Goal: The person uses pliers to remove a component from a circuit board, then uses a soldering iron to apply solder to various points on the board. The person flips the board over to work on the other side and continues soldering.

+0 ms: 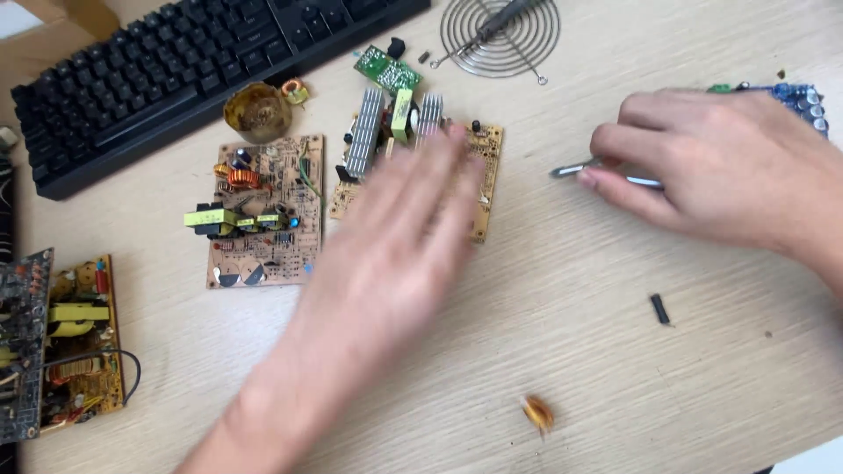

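the left hand (399, 219) stretches flat across the pale wooden table (571, 351), fingers spread out and holding nothing, blurred with motion; its fingertips lie over the circuit board with heat sinks (487, 145), which sits just beyond and partly beneath them, so whether they touch it cannot be told. that board carries two ribbed silver heat sinks and a yellow component, and its right edge shows clear of the hand. the right hand (711, 167) rests on the table well to the right of this board, fingers curled together around a thin metal tool (571, 168) whose tip points left toward the board but stays well apart from it. just left of the left hand's fingers lies a second tan circuit board (263, 228) with a copper coil and yellow transformers. a black keyboard (176, 61) runs along the top left, with a brown tape roll (256, 111) between it and the second board. a small green board (387, 70) lies above the heat sinks, and a round wire fan grille (500, 35) beside it. a third board (79, 342) sits at the left edge. a small copper coil (538, 412) lies near the front of the table, blurred, and a small black chip (659, 309) lies below the right hand. blue capacitors (803, 98) peek out behind the right hand
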